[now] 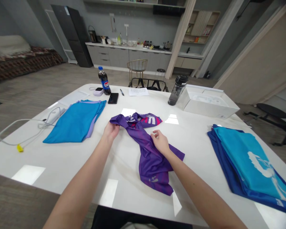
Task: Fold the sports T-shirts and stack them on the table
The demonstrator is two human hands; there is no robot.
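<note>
A crumpled purple jersey [150, 156] with red and white lettering at its far end lies in a twisted heap on the white table [90, 168]. My left hand [111, 130] is closed on its left corner, the thumb and fingers pinching the raised cloth. My right hand [160, 141] is at the right edge of the jersey, fingers loosely bent and apart, the thumb side close to the cloth. Nothing shows gripped in it; whether it touches the fabric is unclear.
Folded blue cloth [73, 122] lies left beside a white cable [21, 121]. A cola bottle [104, 81], phone [113, 98], pen [122, 92] and paper [138, 91] are at the back. A dark water bottle [177, 90] and white box [205, 108] stand right, behind folded blue garments [243, 149].
</note>
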